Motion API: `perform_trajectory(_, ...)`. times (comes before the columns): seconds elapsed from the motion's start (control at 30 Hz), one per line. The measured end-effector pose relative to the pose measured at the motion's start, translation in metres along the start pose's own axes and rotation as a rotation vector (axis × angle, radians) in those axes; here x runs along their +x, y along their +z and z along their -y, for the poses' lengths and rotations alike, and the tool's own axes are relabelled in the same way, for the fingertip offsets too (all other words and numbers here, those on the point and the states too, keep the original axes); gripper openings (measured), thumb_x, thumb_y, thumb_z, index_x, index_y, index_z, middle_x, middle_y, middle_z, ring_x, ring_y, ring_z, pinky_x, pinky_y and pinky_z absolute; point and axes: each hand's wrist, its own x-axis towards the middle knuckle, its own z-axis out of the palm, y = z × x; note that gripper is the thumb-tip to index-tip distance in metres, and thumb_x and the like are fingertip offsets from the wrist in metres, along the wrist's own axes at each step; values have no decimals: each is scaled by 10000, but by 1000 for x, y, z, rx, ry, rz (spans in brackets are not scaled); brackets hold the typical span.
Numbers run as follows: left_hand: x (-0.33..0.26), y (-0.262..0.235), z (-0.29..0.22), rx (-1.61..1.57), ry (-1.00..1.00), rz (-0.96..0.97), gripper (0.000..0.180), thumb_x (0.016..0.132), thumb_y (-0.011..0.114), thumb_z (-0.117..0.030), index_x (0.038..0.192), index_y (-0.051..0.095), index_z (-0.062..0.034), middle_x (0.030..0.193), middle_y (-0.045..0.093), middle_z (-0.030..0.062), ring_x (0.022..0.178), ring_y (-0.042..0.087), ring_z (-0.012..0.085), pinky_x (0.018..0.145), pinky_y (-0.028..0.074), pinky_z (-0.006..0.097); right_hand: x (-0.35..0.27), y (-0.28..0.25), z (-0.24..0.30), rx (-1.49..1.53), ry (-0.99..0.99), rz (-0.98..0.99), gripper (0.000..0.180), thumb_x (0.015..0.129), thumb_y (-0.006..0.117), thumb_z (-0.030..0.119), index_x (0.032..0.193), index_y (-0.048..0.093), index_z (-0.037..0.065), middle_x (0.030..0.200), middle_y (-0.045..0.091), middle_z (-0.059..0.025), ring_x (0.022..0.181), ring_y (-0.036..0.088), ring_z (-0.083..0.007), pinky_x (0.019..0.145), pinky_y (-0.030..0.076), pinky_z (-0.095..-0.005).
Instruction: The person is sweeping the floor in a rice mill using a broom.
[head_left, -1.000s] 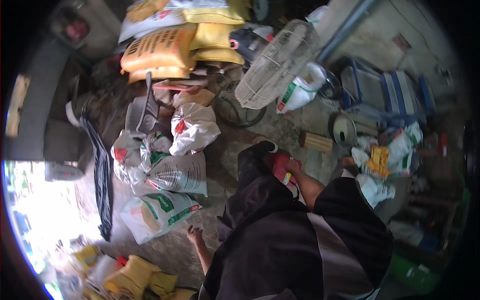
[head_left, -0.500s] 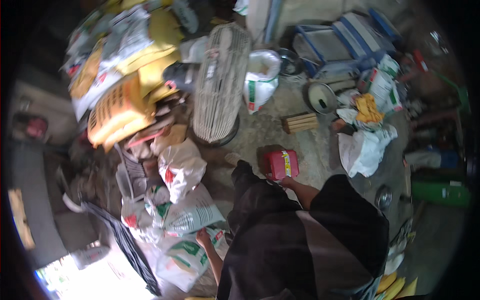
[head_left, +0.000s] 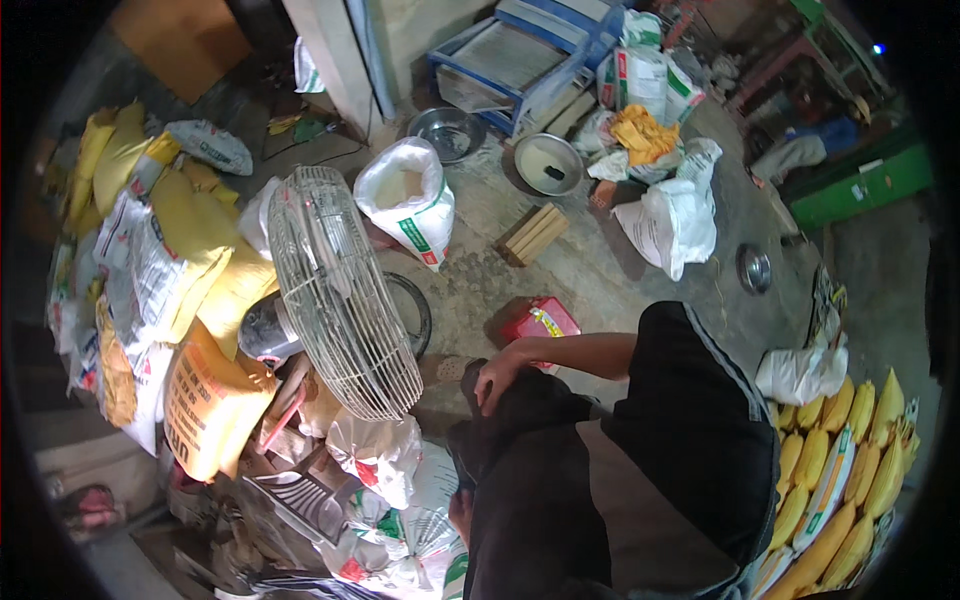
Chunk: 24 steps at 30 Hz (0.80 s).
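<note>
While the hands (head_left: 501,374) sit apart, right fingers (head_left: 486,393) droop.

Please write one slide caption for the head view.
Right hand at a dark-clad leg, red container and caged fan nearby.

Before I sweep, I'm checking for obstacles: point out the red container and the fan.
Red container (head_left: 543,318): head view, middle of its upward face.
Fan (head_left: 345,293): head view, wire cage.

Pretty sure I've got a storeroom on my end: sacks (head_left: 195,240) piled left, yellow bags (head_left: 861,470) near right, concrete floor (head_left: 600,285).
</note>
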Motion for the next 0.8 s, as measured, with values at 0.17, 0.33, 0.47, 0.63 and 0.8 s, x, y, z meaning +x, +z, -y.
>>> perform_trajectory(0.17, 51, -26, -13, -130, -106, -310, 367, 900, 502, -301, 1020, 534, 44, 978, 580, 234, 853, 558, 297, 783, 414, 410, 9, 23, 4, -274, -12, -250, 330, 725, 649, 384, 911, 621, 112, 904, 632, -80, 928, 579, -253, 807, 413, -360)
perform_trajectory(0.33, 101, -60, 28, 168, 53, -178, 327, 878, 521, -268, 985, 556, 39, 931, 590, 237, 806, 567, 294, 734, 425, 409, 27, 46, 3, -223, 45, -936, 160, 716, 611, 290, 800, 580, 157, 798, 627, -46, 829, 602, -252, 791, 384, -475)
perform_trajectory(0.47, 127, -64, 27, 264, 284, 67, 306, 866, 525, -249, 960, 566, 39, 895, 599, 235, 778, 570, 297, 709, 431, 400, 6, 78, 2, -385, 290, -1213, 142, 696, 620, 253, 795, 567, 166, 733, 613, -35, 758, 607, -242, 597, 432, -403)
perform_trajectory(0.63, 119, -84, 0, 547, 293, 546, 229, 832, 513, -195, 832, 609, 14, 729, 605, 150, 674, 571, 231, 615, 434, 347, -1, 189, -16, -36, 398, -1233, 171, 708, 636, 272, 818, 598, 147, 798, 635, -65, 796, 604, -277, 648, 445, -417)
perform_trajectory(0.8, 158, -86, 40, 617, 600, 634, 242, 766, 676, -263, 726, 601, -37, 587, 570, 68, 552, 538, 152, 541, 426, 288, -4, 331, -27, 398, 493, -1474, 198, 743, 610, 279, 841, 635, 109, 832, 641, -112, 823, 598, -316, 680, 459, -413)
